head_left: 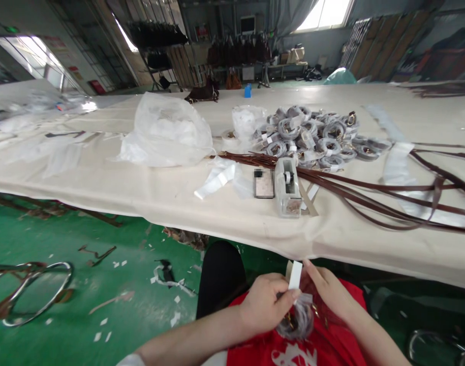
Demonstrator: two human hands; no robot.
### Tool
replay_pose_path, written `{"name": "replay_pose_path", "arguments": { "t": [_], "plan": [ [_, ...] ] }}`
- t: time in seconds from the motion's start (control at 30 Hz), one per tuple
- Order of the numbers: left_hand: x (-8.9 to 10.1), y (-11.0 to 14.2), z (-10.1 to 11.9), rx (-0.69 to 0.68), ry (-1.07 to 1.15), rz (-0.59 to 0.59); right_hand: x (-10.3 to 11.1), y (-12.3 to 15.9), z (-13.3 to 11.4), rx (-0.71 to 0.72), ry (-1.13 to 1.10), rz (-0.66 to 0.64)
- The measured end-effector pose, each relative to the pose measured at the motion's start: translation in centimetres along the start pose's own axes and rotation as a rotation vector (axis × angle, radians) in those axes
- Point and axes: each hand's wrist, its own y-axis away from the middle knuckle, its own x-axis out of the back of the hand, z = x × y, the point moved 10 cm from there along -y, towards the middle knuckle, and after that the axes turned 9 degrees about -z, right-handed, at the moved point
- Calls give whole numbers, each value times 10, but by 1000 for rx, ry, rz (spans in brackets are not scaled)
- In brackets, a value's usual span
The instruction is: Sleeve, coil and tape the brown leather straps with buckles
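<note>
Low in the head view, over my lap, my left hand [265, 302] is closed around a coiled brown strap wrapped in grey film [299, 320]. My right hand [329, 290] pinches a short white strip of tape or paper [295, 275] that stands up above the coil. Both hands meet at the coil, below the table's front edge. On the table beyond lie a pile of similar wrapped coils [316, 137] and a bundle of loose brown straps [369, 190].
A white tape dispenser [287, 188] and a phone [264, 183] sit near the table's [141, 193] front edge. A clear plastic bag [165, 132] lies to the left. White scraps and a metal ring frame [30, 292] litter the green floor.
</note>
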Motion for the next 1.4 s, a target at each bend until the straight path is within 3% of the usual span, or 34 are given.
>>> {"name": "replay_pose_path", "arguments": {
  "t": [0.1,0.23,0.47,0.63,0.83,1.2,1.4],
  "plan": [
    [-1,2,1,-3,39,-5,-20,-3,15,-36,-43,-141],
    [5,3,-5,54,33,45,-32,-3,15,-3,-122,-145],
    [-6,-13,-27,217,43,-69,-23,7,-4,35,-63,-132],
    [-6,-10,-25,276,63,18,-11,21,-19,73,16,-171],
    [-2,-1,-27,327,136,130,-13,16,-11,39,82,-232],
    [-2,0,-17,298,120,82,-13,8,-1,-32,62,-218],
    [-5,2,-11,257,97,45,-22,8,-4,-55,-4,-315]
  ]
}}
